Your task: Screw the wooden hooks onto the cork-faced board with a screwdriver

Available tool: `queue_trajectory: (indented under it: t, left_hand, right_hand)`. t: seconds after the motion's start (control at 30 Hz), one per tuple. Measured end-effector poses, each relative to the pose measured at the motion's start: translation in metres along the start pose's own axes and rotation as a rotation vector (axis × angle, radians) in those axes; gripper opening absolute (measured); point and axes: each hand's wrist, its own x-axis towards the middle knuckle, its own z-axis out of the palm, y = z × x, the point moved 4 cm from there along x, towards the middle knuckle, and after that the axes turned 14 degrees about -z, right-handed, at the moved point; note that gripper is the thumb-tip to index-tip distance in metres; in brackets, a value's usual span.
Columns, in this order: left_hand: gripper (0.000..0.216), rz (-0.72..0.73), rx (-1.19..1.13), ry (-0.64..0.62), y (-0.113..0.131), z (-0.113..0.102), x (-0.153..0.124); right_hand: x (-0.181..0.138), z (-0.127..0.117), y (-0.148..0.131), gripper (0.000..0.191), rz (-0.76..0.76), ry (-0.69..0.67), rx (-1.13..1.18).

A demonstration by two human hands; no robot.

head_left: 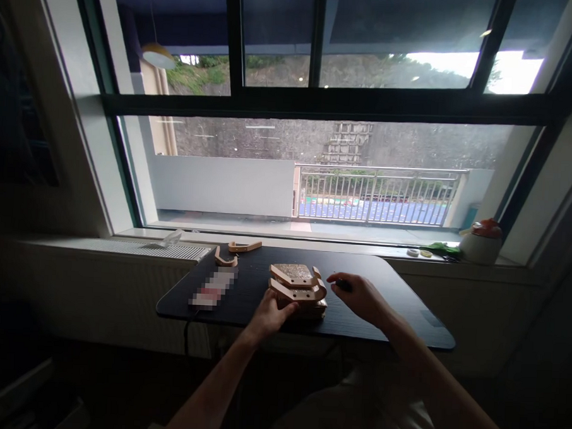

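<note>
Dark-framed window, metal railing outside, pendant lamp upper left, radiator lower left, pale container at right

Two bent wooden pieces, on block, black table; left hand touches them; right hand holds dark object.

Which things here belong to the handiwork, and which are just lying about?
Apparently in use:
two bent, pale wooden pieces with holes
brown rectangular block beneath
small dark object in right hand

Seemingly idle:
two similar wooden pieces behind, perhaps related
clear plastic container
white rounded container, orange top
</note>
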Motion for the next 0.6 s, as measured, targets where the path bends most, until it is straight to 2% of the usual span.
queue_trajectory:
  t: [0.07, 0.1, 0.13, 0.17, 0.2, 0.23, 0.33, 0.4, 0.5, 0.6]
  left_hand:
    - [0.042, 0.041, 0.202, -0.212, 0.0, -0.014, -0.002]
    - [0.039, 0.059, 0.29, -0.28, 0.0, -0.021, 0.001]
    - [0.033, 0.048, 0.392, -0.277, -0.001, -0.029, 0.007]
    - [0.03, 0.046, 0.515, -0.208, 0.0, -0.037, 0.017]
    - [0.031, 0.037, 0.61, -0.077, 0.002, -0.045, 0.029]
    - [0.034, 0.037, 0.642, -0.022, 0.005, -0.048, 0.042]
    - [0.043, 0.042, 0.689, 0.02, 0.012, -0.04, 0.078]
    - [0.044, 0.008, 0.712, 0.001, 0.012, -0.029, 0.089]
    - [0.048, -0.06, 0.737, -0.033, 0.008, -0.015, 0.076]
    - [0.051, -0.061, 0.806, -0.01, 0.008, -0.01, 0.037]
  right_hand:
    - [-0.011, 0.011, -0.009, 0.027, -0.037, -0.085, -0.059]
    - [-0.015, 0.018, -0.012, 0.026, -0.065, -0.123, -0.056]
    - [-0.016, 0.025, -0.014, 0.026, -0.094, -0.156, -0.049]
    - [-0.016, 0.032, -0.014, 0.027, -0.122, -0.184, -0.05]
    - [-0.013, 0.038, -0.013, 0.028, -0.147, -0.207, -0.064]
    - [-0.009, 0.042, -0.009, 0.03, -0.162, -0.222, -0.088]
    - [0.007, 0.043, 0.008, 0.033, -0.147, -0.224, -0.171]
    - [0.014, 0.038, 0.021, 0.032, -0.107, -0.19, -0.205]
    - [0.009, 0.031, 0.034, 0.031, -0.022, -0.129, -0.255]
    - [-0.009, 0.024, 0.042, 0.029, 0.077, -0.079, -0.292]
